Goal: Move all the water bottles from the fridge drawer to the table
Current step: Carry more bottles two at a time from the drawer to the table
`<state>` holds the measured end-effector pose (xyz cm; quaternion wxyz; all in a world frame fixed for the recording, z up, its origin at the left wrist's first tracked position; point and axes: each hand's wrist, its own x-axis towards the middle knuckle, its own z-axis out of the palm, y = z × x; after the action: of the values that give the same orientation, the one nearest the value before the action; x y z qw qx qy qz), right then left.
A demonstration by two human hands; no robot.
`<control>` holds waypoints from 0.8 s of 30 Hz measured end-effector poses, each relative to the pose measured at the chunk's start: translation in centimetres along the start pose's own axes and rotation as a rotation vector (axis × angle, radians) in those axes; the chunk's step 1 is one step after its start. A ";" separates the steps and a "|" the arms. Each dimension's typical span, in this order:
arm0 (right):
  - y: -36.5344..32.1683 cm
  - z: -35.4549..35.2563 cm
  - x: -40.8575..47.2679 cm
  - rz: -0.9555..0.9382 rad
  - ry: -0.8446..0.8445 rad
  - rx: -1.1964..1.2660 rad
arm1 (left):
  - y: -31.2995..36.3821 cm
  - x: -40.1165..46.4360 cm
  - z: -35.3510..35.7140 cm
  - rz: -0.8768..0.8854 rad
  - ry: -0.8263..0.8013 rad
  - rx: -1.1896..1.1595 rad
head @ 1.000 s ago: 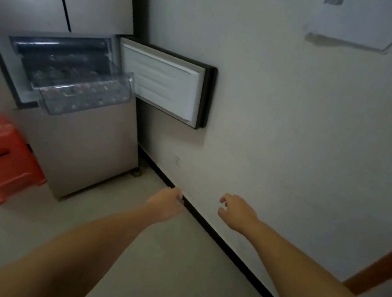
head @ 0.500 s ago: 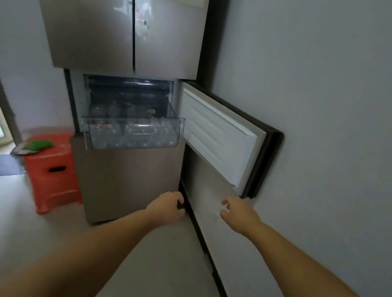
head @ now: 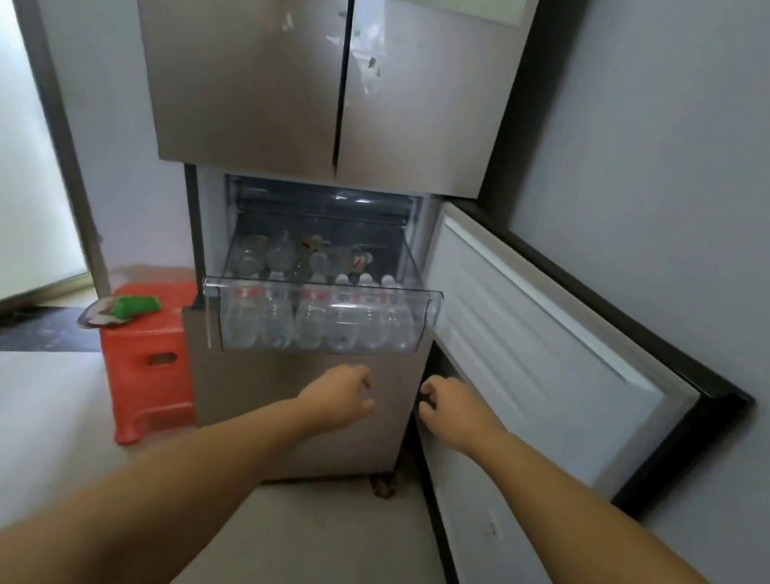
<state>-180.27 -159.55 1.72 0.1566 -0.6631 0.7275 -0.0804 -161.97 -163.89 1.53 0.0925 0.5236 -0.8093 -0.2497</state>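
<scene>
The clear fridge drawer (head: pixel 316 326) stands pulled out, packed with water bottles (head: pixel 312 320) upright in a front row, more lying behind. Both hands hang just below it, empty: left hand (head: pixel 340 394) and right hand (head: pixel 447 412) loosely curled. The compartment door (head: pixel 541 348) is swung open rightward. An orange stool (head: pixel 148 354) stands beside the fridge.

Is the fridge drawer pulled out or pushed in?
Pulled out: the clear fridge drawer juts past the fridge front, water bottles standing inside.
</scene>
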 end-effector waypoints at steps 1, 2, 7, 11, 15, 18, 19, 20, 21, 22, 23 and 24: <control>-0.5 -0.6 2.1 0.010 0.012 0.002 | -0.5 1.9 -1.3 0.002 0.007 -0.011; -1.1 -1.3 4.6 0.018 0.029 0.009 | -1.2 4.1 -2.8 0.013 0.018 -0.019; -4.3 -4.7 13.1 0.025 0.109 0.062 | -3.3 11.6 -8.8 0.055 0.075 -0.070; -6.3 -4.5 18.0 0.015 0.105 0.074 | -5.6 15.5 -10.7 0.029 0.103 -0.060; -7.6 -3.8 23.2 -0.023 0.105 0.073 | -8.5 19.0 -11.7 -0.012 0.101 -0.078; -8.2 -3.4 28.0 -0.046 0.096 0.061 | -10.7 22.1 -12.4 -0.056 0.088 -0.097; -8.3 -3.2 29.5 -0.053 0.083 0.056 | -11.3 23.0 -12.6 -0.075 0.078 -0.101; -8.5 -3.1 30.9 -0.063 0.073 0.051 | -12.1 24.0 -12.8 -0.093 0.073 -0.097; -8.6 -2.9 32.3 -0.073 0.066 0.051 | -12.8 25.2 -12.9 -0.116 0.065 -0.094; -8.5 -2.5 33.8 -0.078 0.052 0.054 | -13.4 26.4 -12.9 -0.133 0.057 -0.093; -8.4 -2.1 35.5 -0.083 0.036 0.052 | -14.0 27.8 -13.0 -0.149 0.054 -0.088; -8.2 -1.7 37.1 -0.090 0.024 0.050 | -14.4 29.1 -13.1 -0.154 0.061 -0.084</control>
<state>-175.81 -197.30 1.44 0.1607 -0.6902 0.6964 -0.1134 -157.68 -198.62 2.25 0.1194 0.5873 -0.7523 -0.2737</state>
